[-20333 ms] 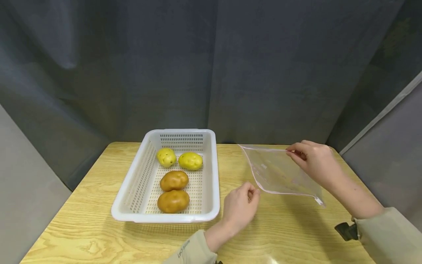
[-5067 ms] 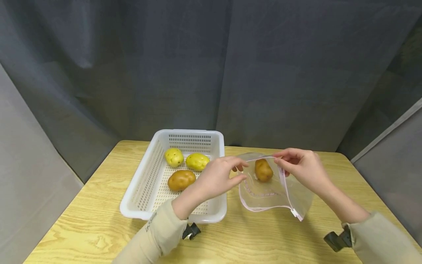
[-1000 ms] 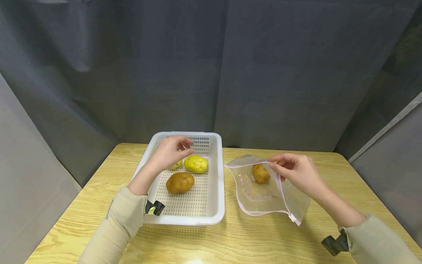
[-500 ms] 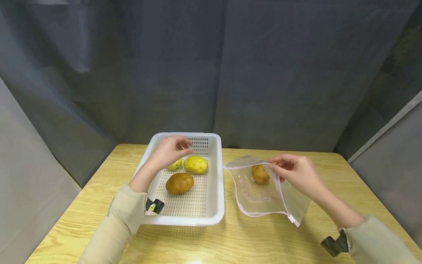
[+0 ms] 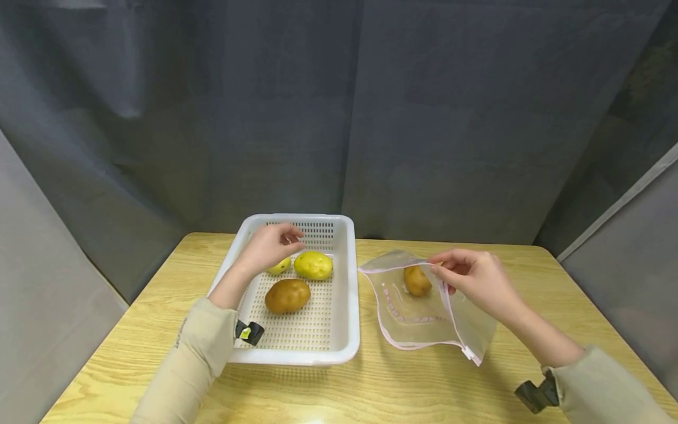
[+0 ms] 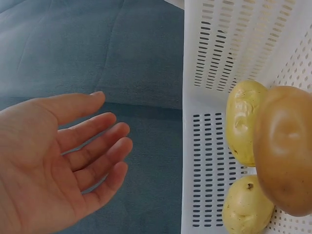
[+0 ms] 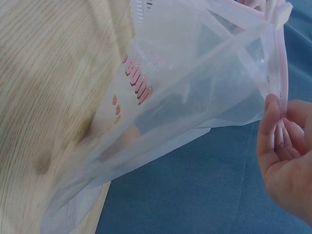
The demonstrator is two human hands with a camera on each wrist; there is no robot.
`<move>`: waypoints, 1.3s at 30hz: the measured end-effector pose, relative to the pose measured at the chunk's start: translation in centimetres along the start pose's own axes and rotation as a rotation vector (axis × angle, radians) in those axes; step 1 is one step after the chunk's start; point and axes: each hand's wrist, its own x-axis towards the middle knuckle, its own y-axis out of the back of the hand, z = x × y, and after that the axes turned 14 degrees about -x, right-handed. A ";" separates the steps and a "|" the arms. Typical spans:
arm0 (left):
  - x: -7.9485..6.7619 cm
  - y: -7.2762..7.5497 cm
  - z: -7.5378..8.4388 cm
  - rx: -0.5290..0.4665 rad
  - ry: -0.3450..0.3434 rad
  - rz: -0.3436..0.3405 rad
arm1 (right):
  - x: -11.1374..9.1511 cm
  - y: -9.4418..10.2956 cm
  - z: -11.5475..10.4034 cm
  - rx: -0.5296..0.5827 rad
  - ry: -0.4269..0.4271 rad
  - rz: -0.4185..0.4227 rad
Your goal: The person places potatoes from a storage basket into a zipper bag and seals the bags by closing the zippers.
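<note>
My left hand (image 5: pixel 267 248) hovers over the rear left of the white basket (image 5: pixel 354 306), fingers loosely bent and holding nothing. The left wrist view shows its bare palm apart from the potatoes. Beneath it in the basket lie a brown potato (image 5: pixel 288 296), a yellow potato (image 5: pixel 313 265) and a second yellow potato (image 5: pixel 279 266), partly covered by the hand. My right hand (image 5: pixel 475 278) pinches the pink-edged mouth of a clear zip bag (image 5: pixel 418 331) between thumb and fingers. Inside the bag sits another brown potato (image 5: pixel 416 281). A white slider (image 5: pixel 469 353) is at the mouth's front corner.
Basket and bag stand side by side on a wooden table (image 5: pixel 132 365). Behind the table's rear edge hangs a dark curtain (image 5: pixel 265 118). Grey panels (image 5: pixel 47 265) flank both sides.
Since the oldest frame, one brown potato has gone from basket to bag. Five seconds ago my left hand was at the bag's mouth; it moved left over the basket. The last second shows almost no motion.
</note>
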 end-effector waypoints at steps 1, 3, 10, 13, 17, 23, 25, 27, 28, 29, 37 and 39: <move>0.0 -0.1 -0.1 -0.001 0.005 -0.003 | 0.0 0.0 0.0 0.002 -0.002 -0.001; 0.1 -0.1 -0.3 0.001 0.012 -0.010 | 0.0 0.0 0.0 0.004 -0.005 -0.001; 0.2 -0.4 -1.0 -0.015 0.042 -0.025 | 0.0 0.0 0.1 0.012 0.006 0.011; 0.1 -0.4 -1.2 -0.013 0.044 -0.034 | 0.0 0.0 0.1 0.009 0.004 0.008; 0.1 -0.5 -1.5 -0.015 0.056 -0.049 | 0.0 0.0 0.2 0.007 0.001 0.001; 0.0 -0.8 -1.9 -0.019 0.063 -0.097 | 0.0 -0.2 0.2 0.008 0.010 0.000; 0.0 -0.9 -2.0 -0.014 0.065 -0.105 | 0.0 -0.2 0.2 0.011 0.009 0.000; 0.0 -1.0 -2.0 -0.006 0.071 -0.107 | 0.0 -0.2 0.2 0.016 0.004 -0.001; 0.0 -1.0 -2.0 -0.002 0.074 -0.107 | 0.0 -0.2 0.2 0.020 0.003 -0.001; 0.0 -1.0 -2.1 0.002 0.079 -0.108 | 0.0 -0.2 0.2 0.022 0.002 -0.001; 0.1 -1.0 -2.3 0.040 0.097 -0.130 | 0.1 -0.3 0.3 0.025 0.005 0.005; 0.1 -1.0 -2.3 0.032 0.096 -0.130 | 0.1 -0.3 0.3 0.026 0.004 0.007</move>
